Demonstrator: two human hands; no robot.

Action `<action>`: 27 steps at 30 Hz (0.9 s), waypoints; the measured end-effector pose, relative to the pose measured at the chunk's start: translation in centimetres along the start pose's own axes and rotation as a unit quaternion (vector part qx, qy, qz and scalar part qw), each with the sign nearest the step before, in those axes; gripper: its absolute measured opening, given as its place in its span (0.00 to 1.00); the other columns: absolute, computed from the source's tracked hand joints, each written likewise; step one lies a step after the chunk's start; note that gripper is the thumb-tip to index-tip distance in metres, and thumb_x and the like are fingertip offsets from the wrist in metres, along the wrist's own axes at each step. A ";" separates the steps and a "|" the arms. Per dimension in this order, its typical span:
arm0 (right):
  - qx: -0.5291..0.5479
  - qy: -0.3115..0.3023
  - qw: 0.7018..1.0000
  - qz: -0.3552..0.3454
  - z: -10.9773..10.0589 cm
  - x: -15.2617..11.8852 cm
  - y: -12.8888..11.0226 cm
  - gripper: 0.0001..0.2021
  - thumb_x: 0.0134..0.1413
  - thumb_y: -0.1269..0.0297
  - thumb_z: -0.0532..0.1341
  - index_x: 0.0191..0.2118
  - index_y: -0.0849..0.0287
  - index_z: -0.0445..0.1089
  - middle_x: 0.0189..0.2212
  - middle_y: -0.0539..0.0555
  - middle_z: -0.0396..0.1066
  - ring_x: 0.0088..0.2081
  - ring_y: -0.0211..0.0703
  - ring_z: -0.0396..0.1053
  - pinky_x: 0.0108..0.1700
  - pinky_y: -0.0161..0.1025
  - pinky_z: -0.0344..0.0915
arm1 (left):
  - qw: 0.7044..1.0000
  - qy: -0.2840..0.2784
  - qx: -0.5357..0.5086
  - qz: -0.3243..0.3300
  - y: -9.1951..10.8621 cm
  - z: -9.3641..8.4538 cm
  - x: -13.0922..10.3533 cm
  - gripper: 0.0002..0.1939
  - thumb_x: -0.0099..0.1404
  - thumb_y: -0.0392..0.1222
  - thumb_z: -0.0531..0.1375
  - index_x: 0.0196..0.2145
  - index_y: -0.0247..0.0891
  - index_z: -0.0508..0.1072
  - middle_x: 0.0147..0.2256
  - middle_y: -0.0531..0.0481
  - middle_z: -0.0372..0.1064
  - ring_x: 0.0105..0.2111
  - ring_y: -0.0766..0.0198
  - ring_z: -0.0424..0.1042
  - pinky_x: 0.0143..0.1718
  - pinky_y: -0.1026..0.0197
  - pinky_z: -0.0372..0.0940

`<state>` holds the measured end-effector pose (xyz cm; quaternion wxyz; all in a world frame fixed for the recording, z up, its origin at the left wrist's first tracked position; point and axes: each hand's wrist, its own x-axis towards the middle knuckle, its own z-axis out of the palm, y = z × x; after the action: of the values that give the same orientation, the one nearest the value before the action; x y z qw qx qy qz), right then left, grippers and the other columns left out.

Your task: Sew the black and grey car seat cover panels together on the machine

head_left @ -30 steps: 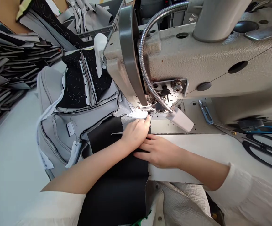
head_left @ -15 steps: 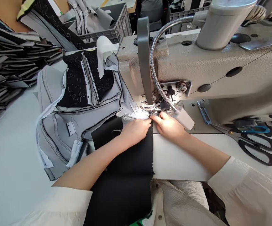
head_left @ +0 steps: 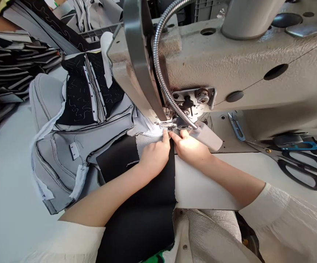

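Under the lit needle area of a sewing machine (head_left: pixel 229 73) lies the edge of a grey fabric cover (head_left: pixel 109 137), with a black sheet (head_left: pixel 144 212) running from there down to my lap. My left hand (head_left: pixel 155 155) rests on the black sheet, its index finger stretched to the presser foot and the other fingers curled. Close on its right, my right hand (head_left: pixel 190 148) has its index finger pointing at the foot; its other fingers are bent, and what they may pinch is hidden. Black quilted panels (head_left: pixel 76 95) are joined to the grey cover.
Black-handled scissors (head_left: pixel 298 164) and small blue snips (head_left: pixel 236 126) lie at the right. A lamp head (head_left: pixel 206 136) on a bent metal tube hangs just above my right hand. Stacked fabric pieces (head_left: pixel 13 69) stand at the far left, and a grey crate (head_left: pixel 92 34) is behind.
The view has shifted closer to the machine. My left index finger has straightened towards the presser foot; before, that hand was more closed. My right hand stays beside the foot.
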<state>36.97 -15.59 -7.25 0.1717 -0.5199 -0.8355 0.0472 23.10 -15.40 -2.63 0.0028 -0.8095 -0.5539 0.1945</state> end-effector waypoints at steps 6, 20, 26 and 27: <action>0.043 0.018 0.999 -0.008 -1.2 -2.6 0.0 0.16 0.58 0.73 0.49 0.49 0.60 0.67 0.34 0.55 0.66 0.34 0.43 0.63 0.40 0.40 0.62 | 0.998 -0.040 0.029 0.040 -0.3 -1.7 -0.3 0.28 0.65 0.28 0.45 0.63 0.23 0.49 0.29 0.39 0.73 0.31 0.53 0.75 0.31 0.58 0.68; 0.022 -0.019 0.974 -0.226 -0.3 -5.5 -4.6 0.17 0.60 0.72 0.52 0.54 0.67 0.64 0.53 0.68 0.63 0.57 0.57 0.60 0.58 0.56 0.57 | 0.972 -0.156 -0.158 0.082 -1.9 -3.2 0.5 0.25 0.65 0.37 0.44 0.60 0.34 0.55 0.42 0.40 0.72 0.39 0.57 0.72 0.36 0.61 0.65; 0.036 -0.052 0.964 -0.259 -1.8 -5.9 -4.2 0.19 0.61 0.69 0.52 0.57 0.61 0.62 0.55 0.65 0.62 0.59 0.67 0.56 0.56 0.67 0.53 | 0.967 -0.135 -0.200 0.086 -2.3 -3.0 1.1 0.19 0.62 0.37 0.45 0.49 0.34 0.66 0.44 0.41 0.70 0.40 0.58 0.70 0.36 0.63 0.62; 0.050 -0.070 0.957 -0.277 -2.1 -6.0 -4.2 0.20 0.60 0.66 0.54 0.57 0.59 0.62 0.54 0.65 0.62 0.59 0.69 0.55 0.55 0.70 0.52 | 0.965 -0.149 -0.197 0.084 -2.2 -3.3 0.9 0.19 0.62 0.37 0.46 0.49 0.34 0.65 0.43 0.41 0.71 0.38 0.58 0.70 0.34 0.63 0.62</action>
<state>36.50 -22.98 -5.65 0.1446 -0.2540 -0.9533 0.0757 22.46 -13.08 0.61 -0.2554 -0.7995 -0.5058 0.1993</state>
